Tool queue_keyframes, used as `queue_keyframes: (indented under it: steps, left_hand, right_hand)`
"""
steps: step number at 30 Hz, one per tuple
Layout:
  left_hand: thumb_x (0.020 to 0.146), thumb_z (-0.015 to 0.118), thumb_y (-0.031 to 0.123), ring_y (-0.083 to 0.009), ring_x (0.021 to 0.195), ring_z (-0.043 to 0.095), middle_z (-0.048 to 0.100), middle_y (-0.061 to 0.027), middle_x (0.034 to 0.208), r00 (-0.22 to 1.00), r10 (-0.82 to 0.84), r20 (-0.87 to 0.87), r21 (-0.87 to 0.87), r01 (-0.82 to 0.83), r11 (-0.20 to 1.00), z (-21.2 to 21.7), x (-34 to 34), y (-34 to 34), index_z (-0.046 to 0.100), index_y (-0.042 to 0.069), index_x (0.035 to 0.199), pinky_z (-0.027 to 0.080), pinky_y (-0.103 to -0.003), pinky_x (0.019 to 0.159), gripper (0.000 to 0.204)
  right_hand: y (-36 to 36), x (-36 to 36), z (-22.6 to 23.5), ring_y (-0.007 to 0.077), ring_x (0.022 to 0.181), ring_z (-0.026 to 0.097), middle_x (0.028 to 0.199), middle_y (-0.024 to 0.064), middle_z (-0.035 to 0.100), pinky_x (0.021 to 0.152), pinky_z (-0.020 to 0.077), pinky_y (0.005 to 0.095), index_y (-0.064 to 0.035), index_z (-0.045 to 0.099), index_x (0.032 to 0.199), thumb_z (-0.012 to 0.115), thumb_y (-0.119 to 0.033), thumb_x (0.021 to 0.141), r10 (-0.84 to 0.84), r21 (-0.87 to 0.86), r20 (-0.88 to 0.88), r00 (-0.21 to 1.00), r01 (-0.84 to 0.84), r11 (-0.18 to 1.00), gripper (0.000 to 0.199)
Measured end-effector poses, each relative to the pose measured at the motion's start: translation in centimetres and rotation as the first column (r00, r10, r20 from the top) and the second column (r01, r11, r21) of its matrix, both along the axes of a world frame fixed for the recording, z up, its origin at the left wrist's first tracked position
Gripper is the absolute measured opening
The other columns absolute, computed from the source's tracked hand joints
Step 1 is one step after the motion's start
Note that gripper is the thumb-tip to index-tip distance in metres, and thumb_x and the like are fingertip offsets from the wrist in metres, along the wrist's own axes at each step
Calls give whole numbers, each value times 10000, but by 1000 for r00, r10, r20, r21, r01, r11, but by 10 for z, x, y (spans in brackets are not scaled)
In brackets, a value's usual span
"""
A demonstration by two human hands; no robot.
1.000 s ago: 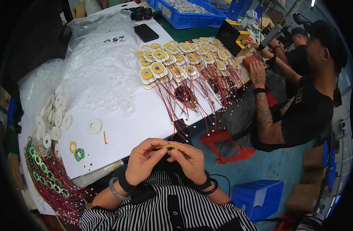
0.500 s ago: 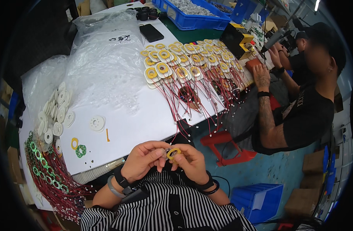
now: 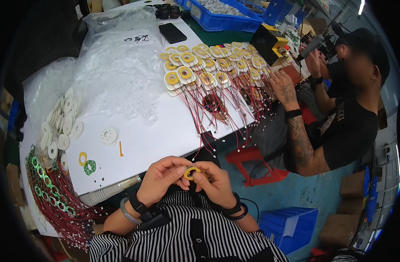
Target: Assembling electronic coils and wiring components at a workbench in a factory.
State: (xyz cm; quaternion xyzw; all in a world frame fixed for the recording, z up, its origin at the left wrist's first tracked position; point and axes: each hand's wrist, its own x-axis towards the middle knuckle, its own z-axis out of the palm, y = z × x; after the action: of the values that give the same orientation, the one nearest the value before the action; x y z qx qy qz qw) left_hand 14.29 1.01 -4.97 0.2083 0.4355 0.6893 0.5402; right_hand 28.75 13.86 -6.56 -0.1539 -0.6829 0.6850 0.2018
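A small yellow ring [image 3: 186, 174] is pinched between both hands in front of my striped shirt, just off the table's front edge. My left hand [image 3: 159, 180] grips its left side with thumb and fingertips. My right hand [image 3: 215, 185] holds the right side the same way, the thumb close to the rim. The ring's open middle looks dark, and the fingers hide part of its edge. On the table to the left lie another yellow ring [image 3: 83, 158], a green ring-shaped board [image 3: 90, 167], a white round plate [image 3: 109, 135] and a thin orange strip [image 3: 121, 149].
White discs [image 3: 67, 124] pile up by a clear plastic bag [image 3: 121, 65]. Green ring boards with red wires [image 3: 56, 205] hang at the left edge. Wired white-and-yellow discs [image 3: 208, 78] cover the table's right side. A co-worker [image 3: 339, 135] sits at right, near a red stool [image 3: 252, 168] and blue crate [image 3: 291, 227].
The yellow ring has shifted slightly left and turned to face up more. The clear bit seen earlier at my left fingertips is no longer distinct. The co-worker's near hand has moved left.
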Motion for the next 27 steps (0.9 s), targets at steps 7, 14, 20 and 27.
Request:
queue_keyframes:
  steps: [7,14,20,27]
  left_hand:
    - [954,592,89,-105,768,645,662,-81,946,998,32,-59,24,-31,999,-1,3,-1,595,-17,1151,559,-223,699,224]
    - [935,603,52,-128,781,675,663,-95,927,933,88,-350,-58,-115,992,6,5,-5,603,-35,1076,566,-225,679,166]
    - [931,605,43,-125,798,675,642,-90,950,822,63,-567,-59,-117,991,13,4,-7,619,-37,1049,552,-211,665,143]
    - [931,601,40,-131,795,678,632,-90,962,866,65,-496,-57,-107,993,11,4,-6,619,-40,1045,555,-210,657,140]
  right_hand:
    - [-2,-1,-6,81,702,645,918,69,687,620,513,200,26,583,1154,601,-119,951,-7,-32,-41,999,5,999,250]
    - [-5,-1,-3,102,787,674,994,100,702,688,544,219,33,583,1184,596,-102,951,0,-126,-41,999,-5,992,269]
    - [-2,-1,-4,111,791,679,992,107,703,693,548,220,37,588,1187,598,-88,947,15,-76,-33,999,-17,997,271]
    - [-1,-1,-3,100,760,669,961,99,702,679,543,214,32,607,1160,602,-84,944,10,-102,-33,999,-13,995,245]
